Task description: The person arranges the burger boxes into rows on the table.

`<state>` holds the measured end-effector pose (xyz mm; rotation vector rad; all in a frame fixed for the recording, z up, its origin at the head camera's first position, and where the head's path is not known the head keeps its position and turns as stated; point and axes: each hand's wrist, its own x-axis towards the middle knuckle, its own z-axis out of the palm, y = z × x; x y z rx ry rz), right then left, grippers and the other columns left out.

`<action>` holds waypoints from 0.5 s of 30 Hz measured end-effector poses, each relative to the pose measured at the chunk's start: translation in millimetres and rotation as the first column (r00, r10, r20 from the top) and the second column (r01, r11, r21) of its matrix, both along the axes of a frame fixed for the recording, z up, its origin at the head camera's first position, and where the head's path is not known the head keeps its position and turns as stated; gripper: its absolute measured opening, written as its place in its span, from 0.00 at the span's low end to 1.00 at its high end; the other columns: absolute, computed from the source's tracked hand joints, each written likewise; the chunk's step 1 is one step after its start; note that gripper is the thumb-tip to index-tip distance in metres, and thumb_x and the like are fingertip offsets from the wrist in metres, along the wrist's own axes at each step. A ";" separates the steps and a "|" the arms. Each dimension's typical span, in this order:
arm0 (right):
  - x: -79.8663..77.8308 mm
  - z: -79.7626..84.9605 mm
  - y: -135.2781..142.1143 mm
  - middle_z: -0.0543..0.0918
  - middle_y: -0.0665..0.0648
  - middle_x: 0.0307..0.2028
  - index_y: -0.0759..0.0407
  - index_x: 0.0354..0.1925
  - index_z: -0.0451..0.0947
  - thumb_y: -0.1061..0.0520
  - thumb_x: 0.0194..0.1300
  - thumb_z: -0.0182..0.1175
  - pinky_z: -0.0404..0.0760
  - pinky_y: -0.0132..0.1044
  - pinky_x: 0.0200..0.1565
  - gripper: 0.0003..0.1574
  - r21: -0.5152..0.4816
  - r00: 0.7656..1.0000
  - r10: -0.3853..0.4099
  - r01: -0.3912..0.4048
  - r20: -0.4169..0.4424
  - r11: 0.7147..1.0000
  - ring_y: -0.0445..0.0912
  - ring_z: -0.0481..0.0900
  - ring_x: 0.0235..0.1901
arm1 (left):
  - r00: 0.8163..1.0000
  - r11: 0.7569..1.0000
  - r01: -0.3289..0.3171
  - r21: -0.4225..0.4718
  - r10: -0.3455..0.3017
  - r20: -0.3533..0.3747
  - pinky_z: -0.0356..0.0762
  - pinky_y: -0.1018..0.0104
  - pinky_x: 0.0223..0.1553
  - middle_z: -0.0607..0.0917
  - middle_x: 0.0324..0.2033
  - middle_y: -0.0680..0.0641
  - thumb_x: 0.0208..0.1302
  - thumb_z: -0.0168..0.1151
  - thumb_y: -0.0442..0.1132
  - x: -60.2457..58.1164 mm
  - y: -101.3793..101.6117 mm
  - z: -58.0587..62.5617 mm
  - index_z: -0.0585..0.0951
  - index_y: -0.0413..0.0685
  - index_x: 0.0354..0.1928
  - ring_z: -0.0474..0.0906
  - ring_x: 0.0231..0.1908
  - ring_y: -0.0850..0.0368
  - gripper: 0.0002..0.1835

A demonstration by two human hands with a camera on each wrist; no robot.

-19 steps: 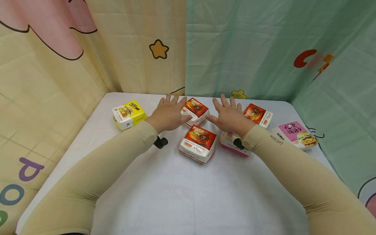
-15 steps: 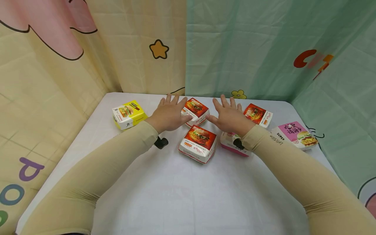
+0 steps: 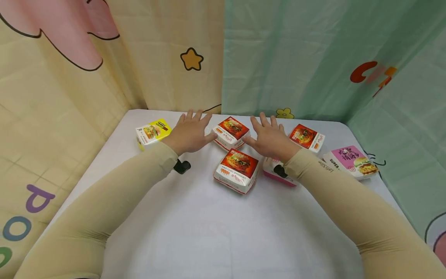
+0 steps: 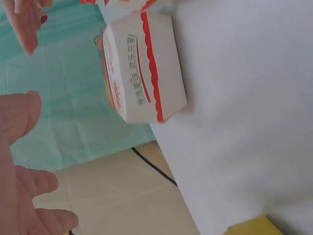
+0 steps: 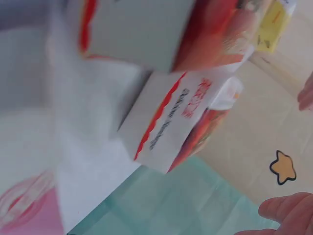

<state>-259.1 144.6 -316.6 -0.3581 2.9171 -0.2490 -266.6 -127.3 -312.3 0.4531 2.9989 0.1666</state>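
My left hand (image 3: 189,133) hovers over the back of the table with fingers spread and straight, between a yellow burger box (image 3: 153,131) and a red-topped burger box (image 3: 231,131). Fingers also spread, my right hand (image 3: 271,137) is held to the right of that red-topped box, and its thumb overlaps the box edge in the head view. Neither hand holds anything. A second red-topped burger box (image 3: 237,171) sits in front, between the two arms. Below my right wrist a pink-edged burger box (image 3: 278,177) is partly hidden. The left wrist view shows a burger box (image 4: 146,68) beyond the fingertips.
Behind my right hand lies another red-topped burger box (image 3: 306,137). A pink burger box (image 3: 351,162) rests near the right edge, partly behind the sleeve. A white cloth covers the table (image 3: 209,232). Printed curtains (image 3: 167,77) stand around the back and sides.
My left hand has moved left, away from the back red-topped box, and now covers part of the yellow box. The right hand has barely moved. The head view has shifted slightly.
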 end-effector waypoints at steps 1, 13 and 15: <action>0.7 1.0 -3.0 0.34 0.65 0.85 0.50 0.86 0.37 0.26 0.77 0.47 0.41 0.76 0.77 0.58 -0.007 1.000 0.008 -0.008 -0.002 1.000 0.72 0.30 0.82 | 1.000 1.000 -0.008 -0.004 0.008 -0.003 0.37 0.34 0.82 0.48 0.84 0.37 0.76 0.50 0.68 -1.4 -6.9 -0.2 0.49 0.54 0.86 0.37 0.83 0.30 0.47; 10.9 6.2 -58.5 0.39 0.62 0.86 0.48 0.86 0.42 0.27 0.76 0.50 0.44 0.66 0.81 0.56 -0.096 0.996 0.089 -0.091 -0.027 0.991 0.67 0.35 0.84 | 0.993 0.994 -0.105 0.023 0.103 0.065 0.34 0.29 0.80 0.49 0.83 0.31 0.81 0.45 0.63 -7.9 -89.6 6.9 0.49 0.48 0.85 0.37 0.81 0.25 0.43; 13.8 5.2 -70.7 0.39 0.61 0.86 0.49 0.86 0.43 0.27 0.77 0.49 0.45 0.65 0.82 0.55 -0.119 0.994 0.111 -0.113 -0.026 0.986 0.66 0.36 0.84 | 0.988 0.991 -0.131 0.017 0.129 0.088 0.33 0.29 0.80 0.48 0.83 0.31 0.81 0.44 0.61 -9.0 -103.3 5.1 0.47 0.48 0.85 0.36 0.81 0.24 0.42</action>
